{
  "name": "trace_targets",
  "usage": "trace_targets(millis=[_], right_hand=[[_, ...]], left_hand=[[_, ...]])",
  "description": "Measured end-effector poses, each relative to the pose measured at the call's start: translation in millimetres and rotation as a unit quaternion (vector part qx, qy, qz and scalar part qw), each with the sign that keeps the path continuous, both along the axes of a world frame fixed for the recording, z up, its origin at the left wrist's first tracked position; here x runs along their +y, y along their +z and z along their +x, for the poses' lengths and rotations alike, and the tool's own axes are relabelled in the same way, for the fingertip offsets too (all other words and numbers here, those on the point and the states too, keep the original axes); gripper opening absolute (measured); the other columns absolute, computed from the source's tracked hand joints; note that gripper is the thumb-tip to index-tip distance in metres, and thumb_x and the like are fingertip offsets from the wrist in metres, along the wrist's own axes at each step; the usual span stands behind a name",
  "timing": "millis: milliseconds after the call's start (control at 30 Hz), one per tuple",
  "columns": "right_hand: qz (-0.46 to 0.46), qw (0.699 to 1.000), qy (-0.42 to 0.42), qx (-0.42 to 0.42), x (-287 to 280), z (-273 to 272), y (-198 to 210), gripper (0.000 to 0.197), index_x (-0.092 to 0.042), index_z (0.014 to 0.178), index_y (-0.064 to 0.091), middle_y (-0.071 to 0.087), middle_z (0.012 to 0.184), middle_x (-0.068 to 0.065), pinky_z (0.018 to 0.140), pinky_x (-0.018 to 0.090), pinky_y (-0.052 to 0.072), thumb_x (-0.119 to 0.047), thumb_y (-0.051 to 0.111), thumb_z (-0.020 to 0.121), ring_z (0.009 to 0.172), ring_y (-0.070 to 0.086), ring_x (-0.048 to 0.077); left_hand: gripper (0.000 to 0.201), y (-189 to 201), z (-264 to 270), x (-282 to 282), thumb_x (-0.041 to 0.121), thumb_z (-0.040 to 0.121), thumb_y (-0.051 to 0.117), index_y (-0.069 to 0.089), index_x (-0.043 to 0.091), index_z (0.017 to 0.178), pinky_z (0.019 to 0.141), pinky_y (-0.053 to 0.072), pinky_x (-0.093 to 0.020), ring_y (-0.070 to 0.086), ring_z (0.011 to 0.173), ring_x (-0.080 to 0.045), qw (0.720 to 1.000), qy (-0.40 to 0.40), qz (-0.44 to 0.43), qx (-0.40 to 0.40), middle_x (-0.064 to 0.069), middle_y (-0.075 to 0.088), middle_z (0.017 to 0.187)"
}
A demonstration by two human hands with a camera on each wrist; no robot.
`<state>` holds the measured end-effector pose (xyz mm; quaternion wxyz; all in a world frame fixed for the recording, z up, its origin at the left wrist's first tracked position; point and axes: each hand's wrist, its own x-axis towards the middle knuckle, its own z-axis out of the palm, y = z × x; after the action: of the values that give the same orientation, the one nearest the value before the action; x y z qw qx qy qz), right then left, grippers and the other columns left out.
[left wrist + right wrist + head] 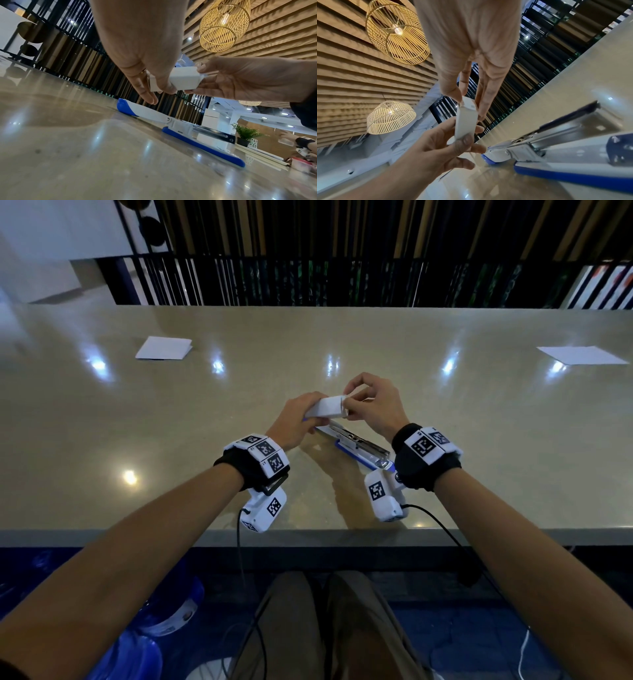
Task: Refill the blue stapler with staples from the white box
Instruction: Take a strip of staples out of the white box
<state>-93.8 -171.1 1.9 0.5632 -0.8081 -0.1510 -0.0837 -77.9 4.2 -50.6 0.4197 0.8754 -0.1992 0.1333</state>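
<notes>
White box (325, 408) held in the air over the blue stapler (356, 447), which lies hinged open near the worktop's front edge. Left hand (297, 419) grips the box body, right hand (371, 405) pinches its end flap. Risk: flap pops suddenly, box tips, staples scatter across the worktop (445, 412).
</notes>
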Motion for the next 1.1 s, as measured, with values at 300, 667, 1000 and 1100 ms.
trace_targets(millis=[300,667,1000,1100], right_hand=[[0.001,1.0,0.002,0.008,-1.7,-1.8,-1.3,0.009,-0.008,0.074,0.053,0.06,0.074,0.012,0.063,0.036,0.061,-0.004,0.059,0.08,0.069,0.061,0.022],[-0.096,0.989,-0.005,-0.109,-17.1,5.3,-3.2,0.013,-0.013,0.074,0.065,0.059,0.079,-0.002,0.057,0.01,0.039,-0.004,0.073,0.069,0.066,0.051,0.007],[-0.114,0.98,0.011,-0.162,-15.0,-3.8,0.8,0.017,-0.007,0.086,0.078,0.066,0.084,0.01,0.063,-0.002,0.037,0.003,0.071,0.073,0.074,0.053,0.013],[-0.11,0.98,-0.002,-0.164,-13.9,-4.5,2.2,0.015,-0.009,0.089,0.078,0.068,0.088,0.014,0.064,-0.003,0.038,-0.004,0.069,0.078,0.078,0.057,0.017]], left_hand=[[0.036,2.0,-2.6,1.6,0.006,0.085,0.062,0.055,0.002,0.12,0.056,0.054,-0.016,0.06,0.091,-0.024,1.0,-0.009,0.0,0.008,-0.017,0.059,0.112],[0.038,5.6,-9.1,0.3,0.0,0.085,0.061,0.052,-0.001,0.122,0.057,0.057,-0.014,0.063,0.079,-0.014,0.99,-0.033,-0.101,0.088,-0.013,0.055,0.107],[0.041,3.3,-12.8,-3.1,0.001,0.088,0.056,0.048,0.004,0.128,0.059,0.059,-0.017,0.07,0.072,0.0,0.983,-0.035,-0.122,0.136,-0.01,0.061,0.108],[0.041,4.5,-14.0,-2.8,0.002,0.088,0.058,0.048,0.004,0.127,0.059,0.059,-0.019,0.068,0.08,-0.01,0.981,-0.034,-0.131,0.139,-0.009,0.06,0.11]])
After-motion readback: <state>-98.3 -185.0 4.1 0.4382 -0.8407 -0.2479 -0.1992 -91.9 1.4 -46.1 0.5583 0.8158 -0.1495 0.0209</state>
